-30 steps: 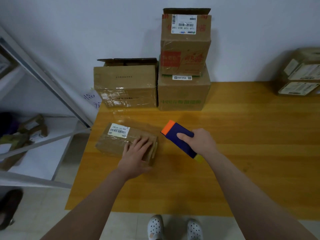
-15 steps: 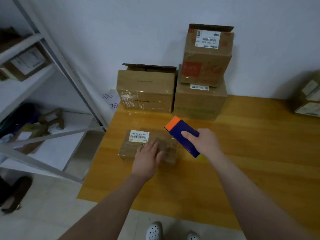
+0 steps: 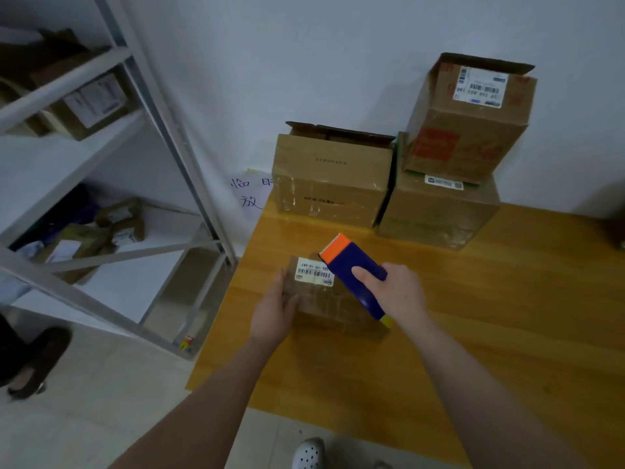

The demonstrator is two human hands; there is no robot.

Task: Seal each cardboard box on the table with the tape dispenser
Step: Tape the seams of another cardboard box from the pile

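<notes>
Cardboard small box flat near left edge of wooden table, left hand fingers straight against its left end, right hand gripping blue-orange tape dispenser over box's right side, bigger boxes by wall.

head view looks down, close over the hands, table ahead.

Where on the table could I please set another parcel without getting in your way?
The table is barest right of the tape dispenser, from the stacked boxes at the wall to the near edge. A narrower strip runs along the near edge before the small box. The back left is crowded by the open-topped box and stack.
</notes>
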